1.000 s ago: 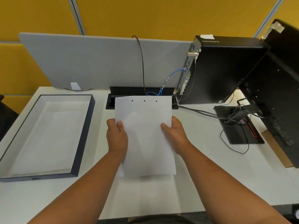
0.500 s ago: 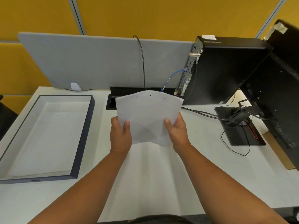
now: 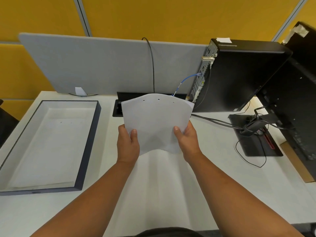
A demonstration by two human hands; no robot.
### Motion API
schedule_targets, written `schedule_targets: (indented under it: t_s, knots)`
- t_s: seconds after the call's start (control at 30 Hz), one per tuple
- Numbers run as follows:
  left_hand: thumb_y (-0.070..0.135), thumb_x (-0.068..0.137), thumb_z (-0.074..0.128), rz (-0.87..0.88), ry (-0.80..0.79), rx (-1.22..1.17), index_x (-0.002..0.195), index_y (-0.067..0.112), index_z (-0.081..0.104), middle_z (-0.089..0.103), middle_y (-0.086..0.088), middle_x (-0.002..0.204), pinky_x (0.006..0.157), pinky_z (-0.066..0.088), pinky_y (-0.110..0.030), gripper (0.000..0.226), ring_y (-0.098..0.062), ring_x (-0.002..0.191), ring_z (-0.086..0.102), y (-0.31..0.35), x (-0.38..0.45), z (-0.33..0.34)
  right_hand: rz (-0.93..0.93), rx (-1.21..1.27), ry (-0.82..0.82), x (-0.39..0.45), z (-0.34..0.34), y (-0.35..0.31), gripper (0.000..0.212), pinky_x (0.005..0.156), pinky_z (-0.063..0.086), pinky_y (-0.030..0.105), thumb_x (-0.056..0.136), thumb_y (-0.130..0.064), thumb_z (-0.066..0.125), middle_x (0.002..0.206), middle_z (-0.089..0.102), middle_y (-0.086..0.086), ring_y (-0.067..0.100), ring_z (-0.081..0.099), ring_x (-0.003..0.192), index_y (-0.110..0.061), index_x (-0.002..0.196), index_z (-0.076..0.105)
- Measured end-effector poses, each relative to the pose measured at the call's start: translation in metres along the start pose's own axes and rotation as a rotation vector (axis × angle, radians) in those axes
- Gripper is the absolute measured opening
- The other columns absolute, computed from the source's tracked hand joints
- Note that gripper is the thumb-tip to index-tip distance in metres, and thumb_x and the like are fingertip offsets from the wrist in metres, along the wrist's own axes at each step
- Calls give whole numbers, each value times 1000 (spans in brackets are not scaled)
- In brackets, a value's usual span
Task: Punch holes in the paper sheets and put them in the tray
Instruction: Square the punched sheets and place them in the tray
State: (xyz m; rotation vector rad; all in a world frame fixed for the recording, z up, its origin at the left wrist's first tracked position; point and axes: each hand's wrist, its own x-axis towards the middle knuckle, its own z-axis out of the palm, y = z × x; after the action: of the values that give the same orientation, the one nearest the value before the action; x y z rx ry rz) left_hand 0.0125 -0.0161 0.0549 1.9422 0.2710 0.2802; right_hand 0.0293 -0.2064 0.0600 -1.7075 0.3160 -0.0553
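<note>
I hold a white paper sheet (image 3: pixel 156 120) up above the middle of the desk. Three punched holes show along its far edge, and the sheet bows upward between my hands. My left hand (image 3: pixel 127 144) grips its lower left edge, thumb on top. My right hand (image 3: pixel 187 140) grips its lower right edge the same way. The dark-rimmed tray (image 3: pixel 89 142) lies to the left on the desk, with a punched white sheet (image 3: pixel 49 147) flat inside it. More white paper (image 3: pixel 159 182) lies on the desk under my forearms. No hole punch is visible.
A grey divider panel (image 3: pixel 102 65) stands behind the desk. A black cable box (image 3: pixel 118 106) sits behind the held sheet. A black computer tower (image 3: pixel 239 74) and a monitor with its stand (image 3: pixel 253 134) and cables fill the right side.
The sheet rose from lying flat on the desk and bowed upward between my hands. In the last half second almost nothing has moved.
</note>
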Motion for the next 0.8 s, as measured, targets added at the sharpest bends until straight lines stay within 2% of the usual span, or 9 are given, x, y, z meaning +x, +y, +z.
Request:
schedule_targets:
  t_s: [0.2,0.33,0.5,0.57,0.63,0.7,0.8]
  knots:
    - [23,101,43,-14,-6,29,109,19,34,51,1,108,82,50,-33,12,-19,95,56,0,3,-1,32,-22,-18,2,3,1,32,95,52,47,95,-23,57,122,61,3,25,59,110,-26,126,49]
    - [21,101,42,-25,8,36,114,14,37,51,1,110,82,46,-28,16,-16,96,54,7,6,-4,30,-2,-10,4,3,-6,29,90,52,37,96,-19,56,118,62,2,22,60,107,-23,125,51]
    - [17,101,43,-92,0,42,120,8,41,54,-3,111,84,42,-27,21,-20,98,54,8,10,-11,68,-49,3,5,7,-10,20,87,53,37,93,-19,56,109,66,2,23,64,100,-21,114,56]
    - [17,101,43,-128,-23,76,125,5,42,55,-7,116,88,40,-26,26,-21,101,54,5,10,-12,87,-86,5,3,7,-7,15,79,51,30,94,-20,56,105,66,3,22,63,95,-18,109,58]
    - [16,101,43,-161,-48,112,127,3,41,56,-11,122,89,38,-25,29,-26,110,55,1,9,-13,95,-102,16,0,6,-5,7,66,44,19,96,-20,53,92,62,0,18,58,81,-14,94,56]
    - [16,101,42,-189,-77,145,129,2,40,55,-15,126,88,36,-25,31,-30,115,54,-1,8,-14,83,-163,42,-4,6,-5,25,48,31,9,98,-19,50,74,45,-2,15,40,65,-13,74,43]
    - [16,102,41,-244,-115,186,130,-1,38,52,-18,128,87,35,-25,33,-32,118,52,-3,6,-14,75,-211,59,-6,7,-3,36,39,27,12,99,-17,48,68,27,-3,14,26,60,-16,68,29]
